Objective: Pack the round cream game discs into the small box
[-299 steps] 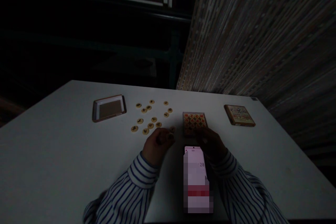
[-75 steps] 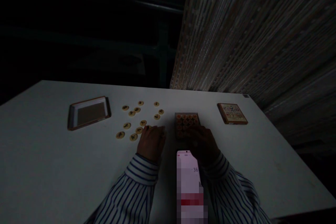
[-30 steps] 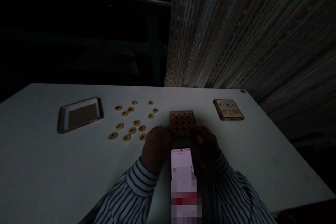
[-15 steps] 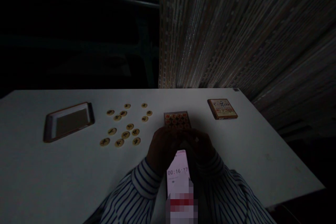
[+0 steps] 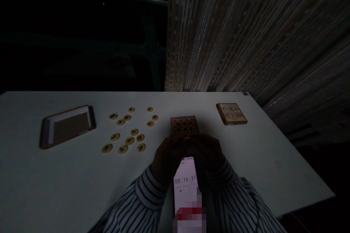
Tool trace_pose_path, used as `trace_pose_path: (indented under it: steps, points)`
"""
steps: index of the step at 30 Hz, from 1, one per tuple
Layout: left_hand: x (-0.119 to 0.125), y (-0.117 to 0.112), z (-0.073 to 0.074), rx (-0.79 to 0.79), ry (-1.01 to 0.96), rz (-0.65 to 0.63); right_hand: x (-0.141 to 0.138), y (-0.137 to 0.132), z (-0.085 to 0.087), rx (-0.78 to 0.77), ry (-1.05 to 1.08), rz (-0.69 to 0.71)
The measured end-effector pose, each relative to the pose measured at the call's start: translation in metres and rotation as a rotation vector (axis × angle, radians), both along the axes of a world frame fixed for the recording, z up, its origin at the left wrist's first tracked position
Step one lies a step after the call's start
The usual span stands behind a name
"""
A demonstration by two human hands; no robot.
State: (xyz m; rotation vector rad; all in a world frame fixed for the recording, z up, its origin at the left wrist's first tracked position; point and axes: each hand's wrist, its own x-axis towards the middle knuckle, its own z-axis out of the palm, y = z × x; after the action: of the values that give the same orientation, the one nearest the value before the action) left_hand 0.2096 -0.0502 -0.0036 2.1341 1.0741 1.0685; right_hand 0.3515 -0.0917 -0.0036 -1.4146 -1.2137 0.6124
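A small square box [image 5: 183,125] packed with round game pieces sits on the white table [image 5: 54,189]. Both my hands meet at its near edge. My left hand [image 5: 164,156] is curled, its fingertips by the box's near left corner; what they hold is too dark to make out. My right hand [image 5: 212,152] lies at the near right corner, its fingers lost in shadow. Several loose tan discs [image 5: 129,141] with dark marks lie to the left of the box. A lit phone [image 5: 186,182] showing a timer stands between my striped sleeves.
An empty shallow tray [image 5: 67,126] lies at the left. A printed square lid or box [image 5: 232,113] rests at the far right. A tall ribbed wall of stacked layers [image 5: 246,36] rises behind the table's right half. The room beyond is dark.
My left hand left the loose discs and moved right to the box's near edge, joining my right hand. The view has swung, so everything sits further left and lower.
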Motion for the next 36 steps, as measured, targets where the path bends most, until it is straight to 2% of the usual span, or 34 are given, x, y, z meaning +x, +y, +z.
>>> trace_pose_path:
  steps: [4,9,16,21,29,36]
  points:
    - [-0.001,-0.001,0.004,-0.193,-0.043,0.022,0.0,-0.001,0.0,0.005,-0.013,0.03]
    - [-0.004,0.004,0.005,-0.343,-0.085,0.045,-0.003,-0.001,0.001,0.024,-0.072,-0.021]
    - [-0.007,0.005,0.01,-0.502,-0.134,-0.053,-0.006,-0.002,0.002,0.051,-0.076,-0.016]
    - [-0.007,0.006,0.01,-0.508,-0.144,-0.083,-0.001,-0.002,0.001,0.056,-0.141,0.095]
    - [-0.008,0.007,0.01,-0.425,-0.101,-0.006,-0.006,-0.001,-0.008,0.116,-0.143,0.098]
    - [-0.007,0.006,0.007,-0.517,-0.16,-0.042,-0.004,-0.001,-0.009,0.138,-0.172,0.11]
